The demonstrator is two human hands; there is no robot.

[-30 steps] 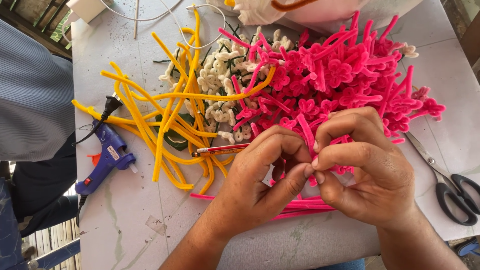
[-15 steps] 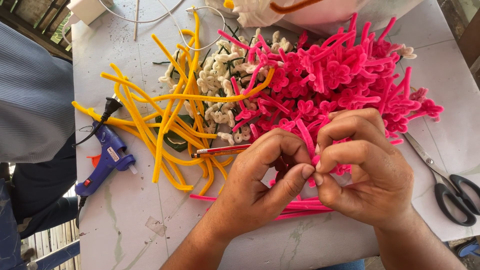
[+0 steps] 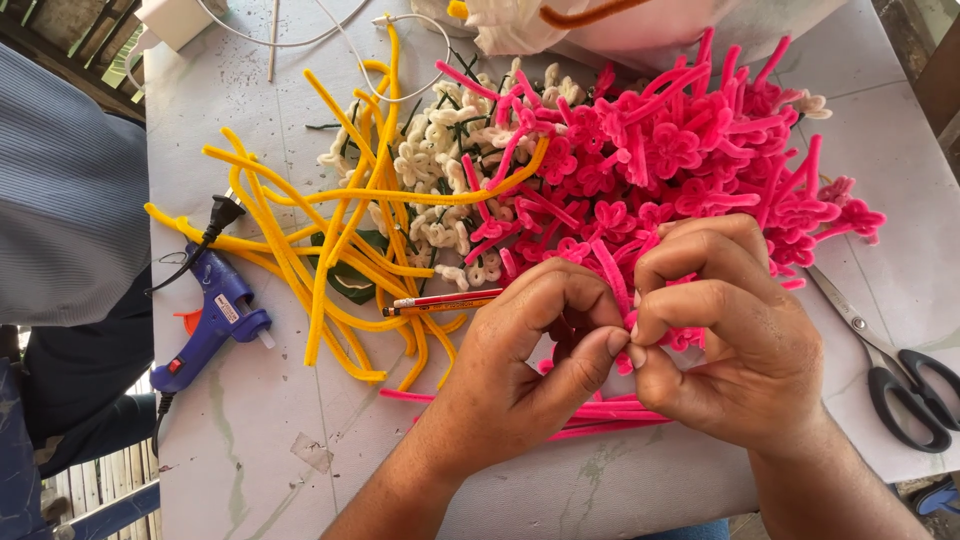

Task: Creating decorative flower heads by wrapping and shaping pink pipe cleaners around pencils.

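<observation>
Bare tabletop (image 3: 250, 440) only at near left, running to the left edge; elsewhere crowded. Far edge blocked by a bag (image 3: 640, 25). One glue gun (image 3: 205, 325) near the left edge, one pencil (image 3: 445, 300) just left of the hands, one pair of scissors (image 3: 890, 370) at the right edge. Yellow stems (image 3: 330, 240) too tangled to count; likewise the white flowers (image 3: 440, 175) and pink flowers (image 3: 680, 150) heaped far of the hands. A few straight pink stems (image 3: 600, 415) lying flat under the hands.

Left hand (image 3: 520, 370) and right hand (image 3: 740, 340) pressed together at near centre, knuckles up, fingers curled inward. Both thumbs and forefingers pinched shut on one pink stem (image 3: 610, 275), rising between them toward the pink heap.
</observation>
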